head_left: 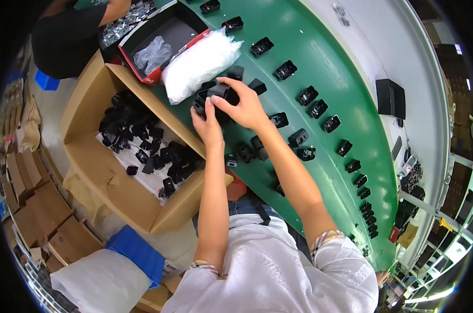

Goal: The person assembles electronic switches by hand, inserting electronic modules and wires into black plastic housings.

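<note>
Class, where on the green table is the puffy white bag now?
In the head view, the white bag lies left of centre near the top, beside the open red-edged box and beyond the left hand and right hand.

Seen from my remote post, a black, box-like housing point(224, 92) is gripped between thumb and fingers of the right hand point(246, 108), over a green worktop. The left hand point(210, 129) meets dark plastic at its near-left side; whether that is the same piece, I cannot tell.
</note>
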{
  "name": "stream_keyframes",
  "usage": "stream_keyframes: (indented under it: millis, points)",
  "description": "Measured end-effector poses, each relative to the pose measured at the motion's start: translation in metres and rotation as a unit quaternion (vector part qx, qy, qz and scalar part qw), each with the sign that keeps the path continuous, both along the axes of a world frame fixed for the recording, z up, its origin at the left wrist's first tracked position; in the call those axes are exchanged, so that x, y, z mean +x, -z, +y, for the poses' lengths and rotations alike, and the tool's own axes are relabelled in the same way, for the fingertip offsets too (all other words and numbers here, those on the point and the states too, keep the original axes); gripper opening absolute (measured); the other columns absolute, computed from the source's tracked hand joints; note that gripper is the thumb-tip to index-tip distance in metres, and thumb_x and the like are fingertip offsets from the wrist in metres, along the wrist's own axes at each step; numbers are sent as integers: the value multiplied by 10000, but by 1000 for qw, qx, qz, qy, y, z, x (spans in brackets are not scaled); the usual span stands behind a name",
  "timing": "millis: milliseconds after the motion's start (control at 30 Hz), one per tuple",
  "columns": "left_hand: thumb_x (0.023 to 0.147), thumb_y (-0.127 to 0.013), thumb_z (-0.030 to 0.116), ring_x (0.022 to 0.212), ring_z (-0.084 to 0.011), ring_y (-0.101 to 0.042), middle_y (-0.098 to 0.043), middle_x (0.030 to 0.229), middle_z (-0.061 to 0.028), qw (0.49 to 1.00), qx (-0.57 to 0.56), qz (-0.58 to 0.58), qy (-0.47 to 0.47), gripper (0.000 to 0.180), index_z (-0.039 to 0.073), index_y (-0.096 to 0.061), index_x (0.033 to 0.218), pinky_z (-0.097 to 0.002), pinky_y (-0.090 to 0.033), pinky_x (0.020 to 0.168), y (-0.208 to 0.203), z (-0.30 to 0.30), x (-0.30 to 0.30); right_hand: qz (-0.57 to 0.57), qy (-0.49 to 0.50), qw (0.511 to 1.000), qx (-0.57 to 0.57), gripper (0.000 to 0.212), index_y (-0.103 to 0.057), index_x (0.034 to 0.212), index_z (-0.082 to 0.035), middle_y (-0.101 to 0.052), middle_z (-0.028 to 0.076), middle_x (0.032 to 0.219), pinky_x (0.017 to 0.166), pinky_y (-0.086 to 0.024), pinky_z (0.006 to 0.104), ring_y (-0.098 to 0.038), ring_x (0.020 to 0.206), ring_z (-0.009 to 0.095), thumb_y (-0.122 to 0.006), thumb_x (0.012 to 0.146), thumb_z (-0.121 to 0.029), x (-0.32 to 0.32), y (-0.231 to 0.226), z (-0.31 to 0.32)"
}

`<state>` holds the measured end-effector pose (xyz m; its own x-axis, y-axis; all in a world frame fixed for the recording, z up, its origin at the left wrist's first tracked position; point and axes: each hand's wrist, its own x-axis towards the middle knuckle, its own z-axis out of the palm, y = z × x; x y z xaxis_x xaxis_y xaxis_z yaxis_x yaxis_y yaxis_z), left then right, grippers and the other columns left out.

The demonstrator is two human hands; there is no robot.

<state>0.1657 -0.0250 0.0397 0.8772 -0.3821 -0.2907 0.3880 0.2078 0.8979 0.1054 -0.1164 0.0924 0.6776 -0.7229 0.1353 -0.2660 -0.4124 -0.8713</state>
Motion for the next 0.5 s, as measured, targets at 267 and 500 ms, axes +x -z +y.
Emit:
stream_keyframes:
  millis: [267,500]
  points:
    - [955,-622,319,1368,-355,-368,-389,1460,-237,973,139,-187,4,610,-32,-398,1401,-438,-295,1131,1,20,-7,58,-67,995,-46,531,-617,1270,-84,-562,172,1331,1030,-440,434,-546,1226,370,-746,819,-333,-9,11,-7]
    - [893,-621,142,1329,-405,-396,-432,1418,-223,880,239,-391,128,411,20,-536,1276,-479,-302,1117,-51,110,19,79,-83,975,-189,499,-599,1236,-98,-474,188,1405,1074,-391,487,-449,1308,402,-747,769,-194,-67,-15,77]
